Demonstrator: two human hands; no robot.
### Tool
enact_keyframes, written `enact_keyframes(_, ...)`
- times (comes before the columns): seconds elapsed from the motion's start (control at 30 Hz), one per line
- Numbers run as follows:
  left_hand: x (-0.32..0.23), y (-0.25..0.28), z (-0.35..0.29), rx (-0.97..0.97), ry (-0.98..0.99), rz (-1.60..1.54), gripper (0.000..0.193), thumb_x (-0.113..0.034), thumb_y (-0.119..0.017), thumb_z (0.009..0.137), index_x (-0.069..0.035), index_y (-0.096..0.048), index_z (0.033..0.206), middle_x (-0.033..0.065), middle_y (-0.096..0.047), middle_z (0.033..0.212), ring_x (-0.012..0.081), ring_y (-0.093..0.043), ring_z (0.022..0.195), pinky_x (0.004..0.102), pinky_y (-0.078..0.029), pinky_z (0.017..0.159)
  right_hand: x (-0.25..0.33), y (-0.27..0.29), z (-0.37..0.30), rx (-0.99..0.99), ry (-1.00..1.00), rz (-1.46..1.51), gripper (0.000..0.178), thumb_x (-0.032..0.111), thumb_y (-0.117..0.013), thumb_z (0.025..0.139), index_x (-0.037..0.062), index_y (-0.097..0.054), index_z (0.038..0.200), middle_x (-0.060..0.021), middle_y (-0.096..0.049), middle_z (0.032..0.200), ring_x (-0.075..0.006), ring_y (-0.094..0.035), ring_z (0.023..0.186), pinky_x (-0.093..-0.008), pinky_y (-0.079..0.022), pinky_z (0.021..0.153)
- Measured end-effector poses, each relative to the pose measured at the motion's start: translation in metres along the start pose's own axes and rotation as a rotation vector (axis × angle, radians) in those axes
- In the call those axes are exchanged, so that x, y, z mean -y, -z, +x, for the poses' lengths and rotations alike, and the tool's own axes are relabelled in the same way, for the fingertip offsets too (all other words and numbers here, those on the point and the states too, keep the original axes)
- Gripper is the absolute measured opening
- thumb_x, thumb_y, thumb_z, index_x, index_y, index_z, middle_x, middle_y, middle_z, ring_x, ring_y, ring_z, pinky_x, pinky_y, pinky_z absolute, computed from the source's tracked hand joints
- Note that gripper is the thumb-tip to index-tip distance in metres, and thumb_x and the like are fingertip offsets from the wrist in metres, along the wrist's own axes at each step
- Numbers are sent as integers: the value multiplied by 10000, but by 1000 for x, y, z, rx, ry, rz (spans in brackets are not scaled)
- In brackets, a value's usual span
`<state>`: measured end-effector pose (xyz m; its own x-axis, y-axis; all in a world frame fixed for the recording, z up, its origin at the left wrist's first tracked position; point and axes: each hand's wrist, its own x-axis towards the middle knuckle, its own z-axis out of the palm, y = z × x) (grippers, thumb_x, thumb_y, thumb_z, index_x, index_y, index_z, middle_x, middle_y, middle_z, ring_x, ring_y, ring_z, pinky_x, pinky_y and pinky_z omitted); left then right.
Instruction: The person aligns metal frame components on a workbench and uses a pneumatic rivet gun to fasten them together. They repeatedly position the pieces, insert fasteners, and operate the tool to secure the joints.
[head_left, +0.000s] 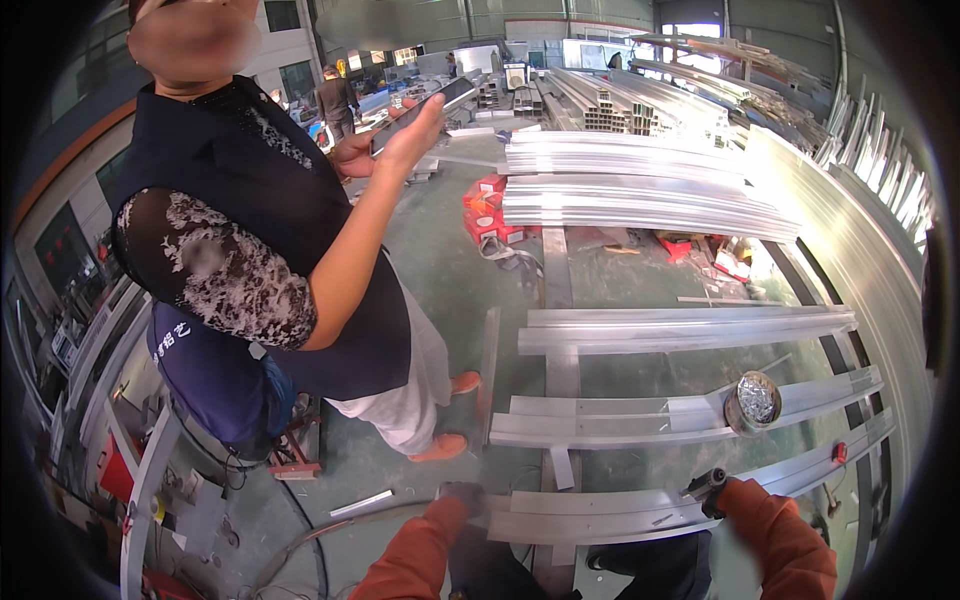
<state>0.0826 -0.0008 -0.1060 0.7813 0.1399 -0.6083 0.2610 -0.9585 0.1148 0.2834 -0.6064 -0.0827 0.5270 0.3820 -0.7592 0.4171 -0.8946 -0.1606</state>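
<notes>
My right hand (728, 497), in an orange sleeve, grips a dark hand-held tool (708, 482) with a round nose, perhaps a drill or rivet gun. It is over the right part of the nearest aluminium profile (600, 521). My left hand (462, 497) looks dark, perhaps gloved, and is blurred beside that profile's left end. Its fingers do not show clearly, nor whether it touches the metal. Beyond lies a second long profile (610, 424). Resting on that one is a round tin (753, 403) filled with small silvery pieces.
At the left a person (290, 230) stands holding a phone (425, 115); someone in dark blue (215, 370) bends behind them. Another profile (680, 330) and shiny stacks (650, 203) lie farther off. A hose (320, 540) crosses the floor, near a loose metal strip (361, 503).
</notes>
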Motion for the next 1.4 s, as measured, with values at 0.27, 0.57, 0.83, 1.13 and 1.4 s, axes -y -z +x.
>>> enact_keyframes(0.27,-3,-4,1,-30,3,-56,398,-338,-623,851,-244,-688,1232,62,-693,1266,276,-619,1243,471,-386,1095,-6,3,-1,26,-39,35,290,209,-798,813,137,-648,1051,-87,-628,840,-225,-562,744,-384,-432,666)
enact_keyframes(0.57,-4,5,-4,-9,-15,-19,433,-358,-588,917,-229,-645,1326,90,-665,1332,286,-612,1267,454,-426,1085,-11,10,6,45,-66,47,248,186,-803,808,131,-658,1001,-89,-621,773,-222,-557,672,-389,-428,608)
enact_keyframes(0.83,-4,3,-6,-21,5,-4,429,-365,-589,920,-220,-637,1321,76,-654,1350,274,-602,1279,467,-407,1093,-11,15,13,53,-79,60,212,166,-808,804,125,-667,957,-91,-616,714,-220,-552,608,-394,-425,556)
enact_keyframes(1.13,0,-8,1,-86,27,-65,443,-286,-700,754,-276,-703,1197,56,-720,1197,262,-656,1174,434,-407,1068,-14,1,15,79,-115,102,176,143,-814,800,119,-676,907,-94,-609,647,-217,-547,536,-400,-422,497)
enact_keyframes(1.4,1,-29,23,-175,33,-103,460,-313,-703,760,-268,-710,1218,58,-717,1226,288,-628,1226,464,-361,1123,-58,-35,40,181,-335,329,150,123,-819,796,113,-685,863,-96,-603,588,-215,-542,472,-405,-419,445)
